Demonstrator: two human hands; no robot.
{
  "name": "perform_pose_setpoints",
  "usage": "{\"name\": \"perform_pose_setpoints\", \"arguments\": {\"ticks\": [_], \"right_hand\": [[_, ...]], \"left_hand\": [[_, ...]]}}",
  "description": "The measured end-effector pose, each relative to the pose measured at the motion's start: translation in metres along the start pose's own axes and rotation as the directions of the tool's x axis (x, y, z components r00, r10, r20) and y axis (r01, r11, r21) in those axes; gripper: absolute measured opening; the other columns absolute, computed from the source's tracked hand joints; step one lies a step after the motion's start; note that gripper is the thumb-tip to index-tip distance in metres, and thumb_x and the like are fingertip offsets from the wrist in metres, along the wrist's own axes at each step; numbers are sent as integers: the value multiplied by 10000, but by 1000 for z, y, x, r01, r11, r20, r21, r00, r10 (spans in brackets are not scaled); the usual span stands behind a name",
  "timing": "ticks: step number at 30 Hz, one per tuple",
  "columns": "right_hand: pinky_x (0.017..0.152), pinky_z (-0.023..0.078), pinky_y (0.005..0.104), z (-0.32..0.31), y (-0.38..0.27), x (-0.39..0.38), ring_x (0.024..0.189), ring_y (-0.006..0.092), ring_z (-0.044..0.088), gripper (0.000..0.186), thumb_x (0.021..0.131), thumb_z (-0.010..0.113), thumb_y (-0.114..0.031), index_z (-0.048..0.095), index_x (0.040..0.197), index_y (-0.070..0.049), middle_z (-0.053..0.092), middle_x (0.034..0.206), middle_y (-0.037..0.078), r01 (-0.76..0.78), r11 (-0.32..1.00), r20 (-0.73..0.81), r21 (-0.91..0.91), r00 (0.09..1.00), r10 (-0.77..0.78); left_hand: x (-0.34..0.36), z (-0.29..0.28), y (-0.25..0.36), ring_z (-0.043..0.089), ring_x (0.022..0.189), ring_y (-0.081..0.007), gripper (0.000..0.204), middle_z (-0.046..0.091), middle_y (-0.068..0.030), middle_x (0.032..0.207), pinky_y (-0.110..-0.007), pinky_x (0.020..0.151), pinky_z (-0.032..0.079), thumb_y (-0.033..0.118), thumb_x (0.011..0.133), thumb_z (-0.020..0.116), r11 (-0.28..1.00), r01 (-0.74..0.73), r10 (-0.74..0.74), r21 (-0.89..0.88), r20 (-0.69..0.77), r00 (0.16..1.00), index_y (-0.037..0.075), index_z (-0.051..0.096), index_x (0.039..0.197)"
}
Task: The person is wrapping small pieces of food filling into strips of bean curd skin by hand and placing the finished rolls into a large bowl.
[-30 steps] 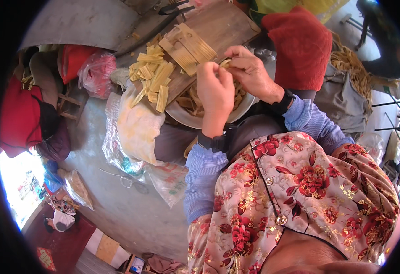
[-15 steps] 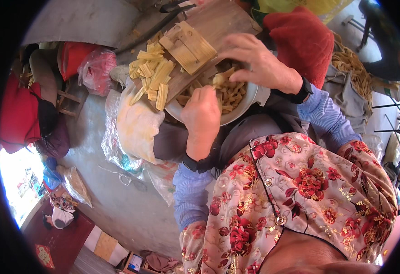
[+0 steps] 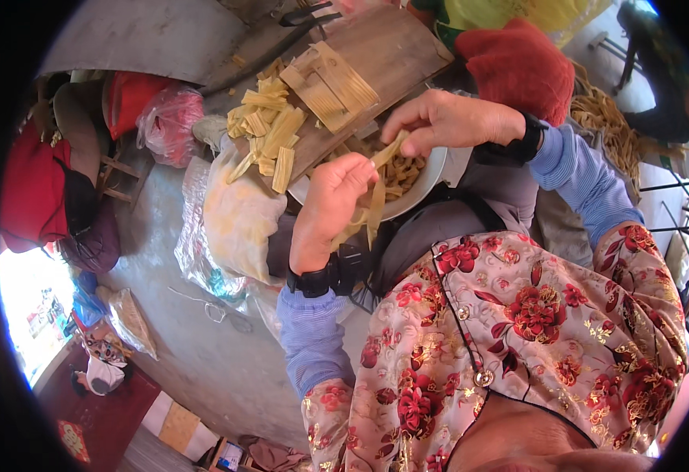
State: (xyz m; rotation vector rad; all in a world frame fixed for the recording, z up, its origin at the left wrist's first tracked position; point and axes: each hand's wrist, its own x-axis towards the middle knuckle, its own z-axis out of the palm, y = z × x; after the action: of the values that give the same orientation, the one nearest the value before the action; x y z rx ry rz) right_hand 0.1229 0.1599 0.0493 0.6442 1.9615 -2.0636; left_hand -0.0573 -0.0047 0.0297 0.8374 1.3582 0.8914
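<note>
My left hand (image 3: 330, 206) and my right hand (image 3: 448, 120) both grip one long pale yellow strip (image 3: 377, 189) over a white bowl (image 3: 428, 179) full of similar strips. My right hand pinches the strip's upper end; my left hand holds the lower part, which hangs down past the bowl's rim. Just beyond the bowl lies a wooden cutting board (image 3: 392, 55) with a stack of flat yellow sheets (image 3: 330, 85) and a pile of cut yellow pieces (image 3: 267, 130) at its left edge.
A knife (image 3: 278, 47) lies at the board's far left side. Clear plastic bags (image 3: 230, 216) sit left of the bowl, a red-capped person (image 3: 521, 67) beyond it. Red and pink bags (image 3: 167, 118) lie on the grey floor, and a heap of yellow strands (image 3: 608, 126) at right.
My left hand dropped from beside the right hand to the bowl's near rim, then took hold of the strip. My right hand lifted out of the bowl, stretching the strip between both hands.
</note>
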Motion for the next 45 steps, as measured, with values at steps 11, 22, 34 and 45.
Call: {"name": "perform_pose_setpoints", "arguments": {"ticks": [11, 22, 34, 45], "right_hand": [[623, 469, 266, -12, -13, 25, 640, 99, 552, 186, 876, 576, -170, 630, 904, 6, 581, 676, 42, 5, 980, -176, -200, 983, -42], [634, 490, 356, -22, 27, 89, 662, 282, 617, 128, 829, 572, -98, 630, 906, -14, 627, 744, 146, 230, 717, -386, -658, 715, -584], [750, 478, 394, 16, 17, 63, 891, 344, 596, 152, 841, 614, -164, 668, 908, -39, 635, 967, 168, 359, 527, -268, -770, 568, -778], [508, 404, 193, 46, -16, 15, 586, 37, 528, 177, 901, 593, -138, 705, 936, -6, 642, 698, -15, 78, 929, 137, 363, 981, -136]], "left_hand": [[35, -23, -8, 370, 535, -10, 184, 486, 65, 664, -170, 466, 274, 211, 939, 550, 993, -113, 108, -25, -143, 984, 48, 631, 911], [87, -48, -26, 467, 583, -82, 127, 568, -32, 691, -226, 532, 364, 111, 887, 542, 973, -122, 205, 196, -491, 847, 8, 600, 934], [45, 7, -17, 449, 519, -74, 164, 570, -36, 689, -222, 485, 375, 134, 916, 536, 994, -66, 32, -92, -336, 941, -10, 581, 980], [43, -1, -21, 431, 539, -32, 243, 545, 21, 672, -186, 477, 336, 247, 936, 552, 957, -229, 180, -177, -258, 949, 26, 652, 952]]}}
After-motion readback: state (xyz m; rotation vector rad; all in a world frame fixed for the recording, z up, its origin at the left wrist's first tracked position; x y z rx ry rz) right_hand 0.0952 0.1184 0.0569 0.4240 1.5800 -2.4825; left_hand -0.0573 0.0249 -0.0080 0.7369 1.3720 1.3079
